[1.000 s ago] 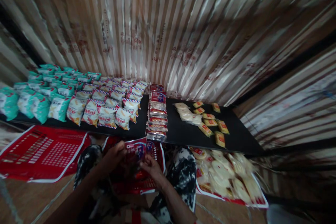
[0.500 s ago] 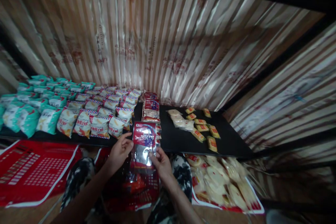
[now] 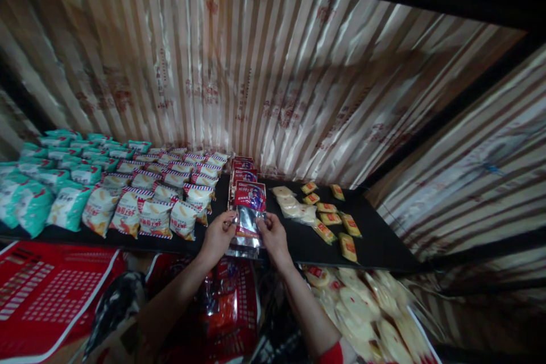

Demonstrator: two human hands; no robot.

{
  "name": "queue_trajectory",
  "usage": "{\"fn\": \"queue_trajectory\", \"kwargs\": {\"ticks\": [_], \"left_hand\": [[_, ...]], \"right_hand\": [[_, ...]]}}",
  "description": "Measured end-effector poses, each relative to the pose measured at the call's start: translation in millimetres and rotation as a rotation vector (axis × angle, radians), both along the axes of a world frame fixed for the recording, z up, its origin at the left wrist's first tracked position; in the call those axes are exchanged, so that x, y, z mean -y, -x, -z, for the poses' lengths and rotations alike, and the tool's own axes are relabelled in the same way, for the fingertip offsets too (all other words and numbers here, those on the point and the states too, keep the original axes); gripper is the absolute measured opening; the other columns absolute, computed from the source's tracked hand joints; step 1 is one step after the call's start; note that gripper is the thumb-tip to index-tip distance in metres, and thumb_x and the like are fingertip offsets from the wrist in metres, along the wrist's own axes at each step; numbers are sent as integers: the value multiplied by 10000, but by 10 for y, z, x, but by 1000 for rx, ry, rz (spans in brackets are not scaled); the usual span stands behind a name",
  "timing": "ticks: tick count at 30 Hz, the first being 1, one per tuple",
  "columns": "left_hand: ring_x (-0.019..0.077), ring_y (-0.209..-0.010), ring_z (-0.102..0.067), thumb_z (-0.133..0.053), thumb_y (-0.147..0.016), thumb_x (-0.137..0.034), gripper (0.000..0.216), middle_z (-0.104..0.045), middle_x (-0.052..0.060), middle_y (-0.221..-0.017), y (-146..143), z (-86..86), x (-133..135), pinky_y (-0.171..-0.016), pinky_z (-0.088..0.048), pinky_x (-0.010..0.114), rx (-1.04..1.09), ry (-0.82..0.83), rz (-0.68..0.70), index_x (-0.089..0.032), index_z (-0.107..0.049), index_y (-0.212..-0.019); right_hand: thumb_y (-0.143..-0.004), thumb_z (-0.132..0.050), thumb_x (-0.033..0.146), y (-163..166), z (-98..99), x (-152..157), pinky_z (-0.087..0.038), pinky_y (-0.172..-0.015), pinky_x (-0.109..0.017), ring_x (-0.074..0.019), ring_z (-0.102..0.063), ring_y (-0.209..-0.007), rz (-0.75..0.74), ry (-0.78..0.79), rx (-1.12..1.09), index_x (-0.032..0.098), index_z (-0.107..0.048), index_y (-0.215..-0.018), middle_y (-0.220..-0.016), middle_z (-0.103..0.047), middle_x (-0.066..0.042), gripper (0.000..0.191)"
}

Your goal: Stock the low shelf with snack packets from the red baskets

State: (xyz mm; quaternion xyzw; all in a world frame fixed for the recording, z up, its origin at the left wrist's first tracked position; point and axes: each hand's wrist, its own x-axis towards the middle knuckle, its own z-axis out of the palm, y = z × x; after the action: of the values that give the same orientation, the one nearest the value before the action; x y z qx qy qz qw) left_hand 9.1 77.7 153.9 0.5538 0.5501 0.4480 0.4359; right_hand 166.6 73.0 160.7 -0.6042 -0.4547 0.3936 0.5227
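My left hand [image 3: 218, 237] and my right hand [image 3: 273, 235] both pinch a red and silver snack packet [image 3: 248, 213] by its side edges. The packet is held flat over the front of a row of like red packets [image 3: 241, 173] that runs back along the black shelf [image 3: 375, 247]. White, red and blue chip bags [image 3: 156, 216] lie just left of my left hand. Pale round cakes [image 3: 293, 206] and small yellow packets [image 3: 336, 219] lie to the right of my right hand.
Teal bags [image 3: 29, 205] fill the shelf's left end. A red crate [image 3: 46, 290] lies low on the left, another red crate [image 3: 230, 313] with red packets sits under my arms. A tray of pale cakes [image 3: 371, 318] is at the lower right. Striped sheeting hangs behind.
Both hands lifted the red packet from over the crate below and carried it forward onto the front of the red row on the shelf. The view tilted up.
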Motion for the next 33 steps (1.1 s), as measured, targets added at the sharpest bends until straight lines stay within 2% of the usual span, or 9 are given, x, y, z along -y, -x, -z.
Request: {"fn": "queue_trajectory", "kwargs": {"ticks": [5,7,10,16,18,21,26,30,33], "left_hand": [[99,-604,-551,-532,-723,-162,331,-653,30,-809,-73,13,-210,-616,-481,229,-37,9,-49,-149,-612,-1043],[104,-617,-562,-537,-728,-158,304,-652,23,-792,-81,43,-255,-629,-484,233,-67,13,-60,-156,-622,-1019],[98,-633,-566,-522,-745,-136,270,-646,33,-853,-85,97,-287,-669,-486,245,-131,-6,-52,-158,-629,-991],[89,-665,-553,-504,-745,-81,265,-611,57,-921,-80,129,-282,-740,-472,259,-272,7,-76,-137,-631,-970],[90,-660,-551,-505,-746,-82,276,-605,58,-922,-78,122,-275,-740,-472,261,-291,7,-78,-135,-627,-988],[90,-664,-549,-503,-738,-73,286,-595,55,-947,-80,123,-268,-750,-472,267,-312,-10,-88,-145,-622,-987],[113,-749,-565,-466,-743,-63,315,-576,61,-976,-84,151,-266,-745,-469,268,-339,-47,-63,-152,-600,-1013],[117,-758,-566,-462,-741,-70,307,-572,45,-966,-85,129,-252,-741,-460,265,-390,-42,-67,-172,-597,-997],[121,-754,-565,-466,-759,-108,267,-576,45,-977,-92,83,-227,-751,-448,270,-448,-24,-52,-181,-603,-976]], "right_hand": [[-745,-531,377,-39,-42,-205,-463,-676,-297,-173,-599,-701,62,-8,326,151,-483,-1166,-871,-648,-56,480],[-756,-512,352,-35,-60,-233,-457,-717,-311,-187,-598,-761,62,-19,453,139,-460,-1229,-914,-638,-73,521],[-786,-471,320,-17,-65,-249,-442,-782,-319,-206,-581,-872,25,-44,607,140,-534,-1176,-996,-611,-102,435],[-802,-468,304,44,-21,-247,-452,-762,-301,-192,-574,-864,32,25,731,196,-601,-1105,-993,-560,-82,348],[-796,-480,320,55,-6,-240,-454,-771,-318,-216,-553,-933,52,30,763,209,-615,-1090,-1034,-543,-89,341],[-787,-500,319,67,-14,-256,-418,-878,-368,-262,-458,-1096,83,-52,852,206,-631,-1067,-1177,-502,-109,330],[-824,-466,291,118,-85,-448,-305,-1011,-400,-262,-340,-1222,-56,-210,975,177,-602,-1136,-1280,-494,-93,359],[-827,-489,364,171,-94,-657,-300,-993,-436,-292,-253,-1291,-179,-180,1049,201,-552,-1212,-1348,-448,-92,423],[-817,-506,418,195,-67,-742,-307,-981,-431,-294,-262,-1291,-223,-125,1089,233,-555,-1210,-1352,-448,-85,437]]}}
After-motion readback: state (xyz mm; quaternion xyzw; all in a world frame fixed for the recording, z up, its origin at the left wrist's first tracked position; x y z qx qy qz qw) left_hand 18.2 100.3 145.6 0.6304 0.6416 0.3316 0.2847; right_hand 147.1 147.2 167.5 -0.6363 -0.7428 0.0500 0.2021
